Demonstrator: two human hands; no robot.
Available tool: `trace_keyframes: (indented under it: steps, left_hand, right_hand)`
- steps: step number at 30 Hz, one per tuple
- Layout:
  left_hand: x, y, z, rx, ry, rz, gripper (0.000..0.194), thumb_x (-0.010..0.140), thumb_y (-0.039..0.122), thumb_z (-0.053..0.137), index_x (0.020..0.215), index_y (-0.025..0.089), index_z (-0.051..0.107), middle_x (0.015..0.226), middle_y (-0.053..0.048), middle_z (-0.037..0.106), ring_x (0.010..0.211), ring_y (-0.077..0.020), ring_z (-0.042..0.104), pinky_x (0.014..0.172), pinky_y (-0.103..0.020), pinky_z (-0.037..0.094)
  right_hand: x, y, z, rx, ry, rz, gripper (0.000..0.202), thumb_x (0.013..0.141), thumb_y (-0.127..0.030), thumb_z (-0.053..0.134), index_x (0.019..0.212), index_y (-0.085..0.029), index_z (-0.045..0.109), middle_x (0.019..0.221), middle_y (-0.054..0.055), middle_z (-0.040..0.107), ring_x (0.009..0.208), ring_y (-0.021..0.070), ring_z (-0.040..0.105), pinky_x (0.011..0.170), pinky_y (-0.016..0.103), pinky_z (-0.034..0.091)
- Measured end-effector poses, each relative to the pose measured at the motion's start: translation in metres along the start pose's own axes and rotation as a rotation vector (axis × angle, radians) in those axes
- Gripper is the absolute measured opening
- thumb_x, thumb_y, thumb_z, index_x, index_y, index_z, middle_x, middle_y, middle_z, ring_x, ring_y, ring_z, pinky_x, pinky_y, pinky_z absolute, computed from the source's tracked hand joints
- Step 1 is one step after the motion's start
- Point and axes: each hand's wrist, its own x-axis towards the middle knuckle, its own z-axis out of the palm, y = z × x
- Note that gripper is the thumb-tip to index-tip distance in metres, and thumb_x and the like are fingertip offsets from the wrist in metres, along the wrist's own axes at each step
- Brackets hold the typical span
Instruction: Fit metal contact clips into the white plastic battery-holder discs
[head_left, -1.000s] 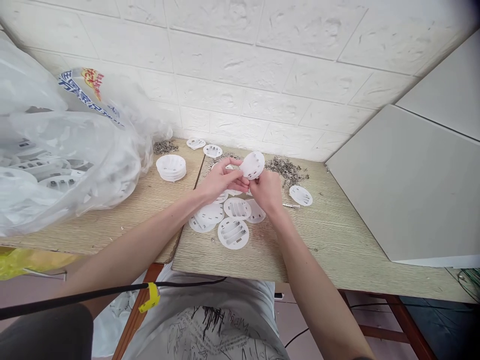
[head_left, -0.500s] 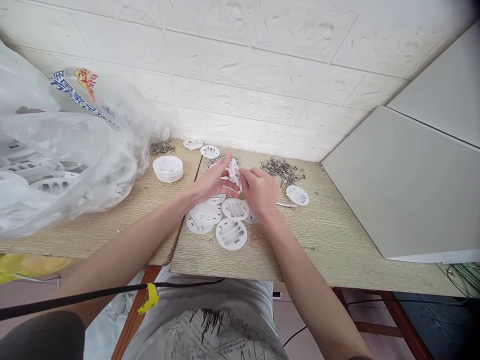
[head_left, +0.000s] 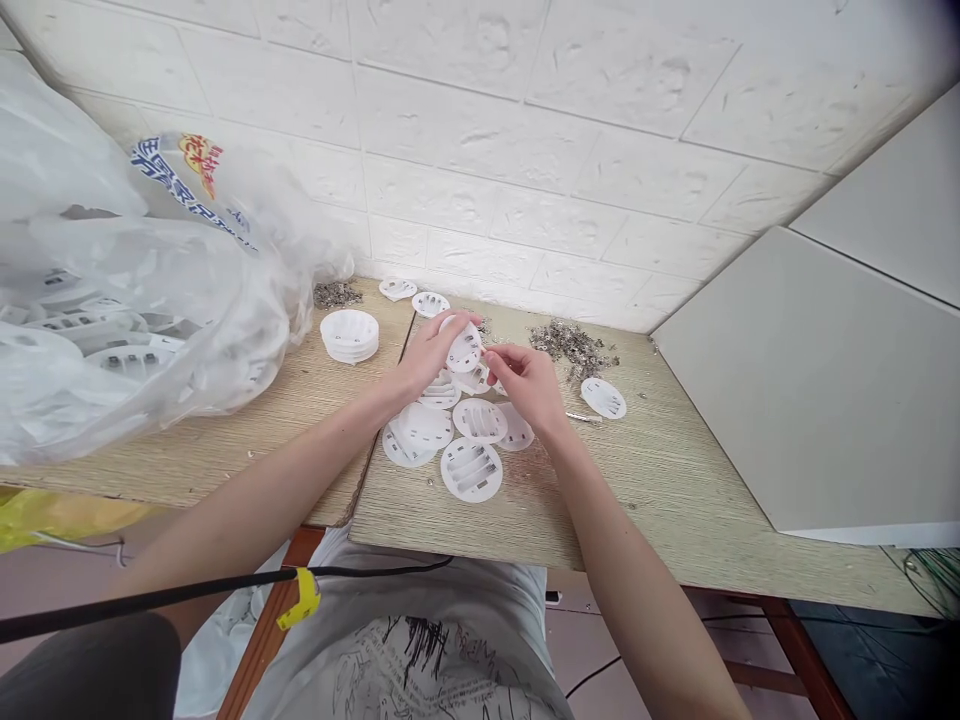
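My left hand grips a white round plastic battery holder, tilted so that its slotted face shows. At that holder's right edge my right hand has thumb and forefinger pinched together; whatever is between them is too small to make out. Below both hands lie several more round battery holders, some overlapping. A thin metallic tool sits just right of my right wrist, partly hidden by it. Beyond my right hand is a heap of small metal contact pieces.
A large clear plastic bag full of white holders stands at the left. Near it are a stack of holders and a smaller metal pile. One holder lies at the right. A grey panel leans on the table's right side.
The held battery holder has turned from nearly edge-on to showing its slotted face. My left fingers now lie over its top, and my right hand stays at its edge. The view has shifted slightly.
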Motion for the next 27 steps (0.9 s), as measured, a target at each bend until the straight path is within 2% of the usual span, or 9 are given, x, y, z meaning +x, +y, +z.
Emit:
trace_keyframes:
  steps: [4,8,12,16,22,27]
  left_hand:
    - [-0.002,0.003,0.0,0.135,-0.033,0.063,0.055,0.092,0.06,0.037,0.093,0.018,0.073,0.073,-0.007,0.065,0.078,-0.022,0.061,0.078,-0.035,0.047]
    - [-0.003,0.003,-0.001,0.249,-0.018,0.107,0.062,0.093,0.061,0.03,0.086,0.017,0.075,0.07,-0.007,0.066,0.072,-0.0214,0.061,0.076,-0.036,0.046]
    - [-0.001,-0.002,-0.003,0.256,0.025,0.104,0.068,0.092,0.066,0.026,0.084,0.019,0.075,0.062,-0.006,0.063,0.065,-0.0208,0.058,0.072,-0.037,0.047]
    - [0.0,-0.004,-0.003,0.241,0.068,0.139,0.067,0.091,0.067,0.029,0.087,0.02,0.076,0.063,-0.006,0.064,0.068,-0.021,0.058,0.074,-0.037,0.047]
    - [-0.002,-0.003,-0.001,0.236,0.082,0.114,0.067,0.093,0.062,0.027,0.085,0.017,0.075,0.059,-0.007,0.059,0.059,-0.0203,0.053,0.067,-0.037,0.043]
    - [-0.003,-0.004,0.0,0.297,0.088,0.188,0.06,0.095,0.055,0.028,0.077,0.018,0.073,0.06,-0.005,0.058,0.065,-0.0203,0.054,0.076,-0.037,0.042]
  right_hand:
    - [0.0,0.0,0.001,0.008,-0.019,0.006,0.03,0.084,-0.036,0.057,0.085,-0.013,0.075,0.059,0.001,0.063,0.052,0.0107,0.046,0.052,0.023,0.034]
    - [-0.002,0.0,0.003,-0.159,0.018,-0.062,0.027,0.084,-0.032,0.057,0.089,-0.015,0.077,0.066,0.004,0.069,0.056,0.0126,0.051,0.054,0.025,0.035]
    - [-0.003,0.0,0.005,-0.263,0.013,-0.104,0.025,0.085,-0.029,0.056,0.09,-0.018,0.078,0.068,0.003,0.072,0.055,0.0131,0.052,0.056,0.026,0.035]
    - [-0.004,-0.002,0.006,-0.289,-0.007,-0.12,0.025,0.086,-0.029,0.056,0.09,-0.019,0.078,0.07,0.003,0.073,0.056,0.0138,0.055,0.057,0.026,0.036]
    - [-0.005,-0.002,0.009,-0.286,-0.027,-0.127,0.023,0.086,-0.027,0.055,0.088,-0.019,0.076,0.07,0.002,0.073,0.058,0.0141,0.057,0.058,0.025,0.037]
    - [-0.007,-0.001,0.015,-0.27,-0.024,-0.113,0.023,0.087,-0.027,0.054,0.085,-0.019,0.075,0.068,0.001,0.072,0.056,0.0134,0.057,0.056,0.024,0.036]
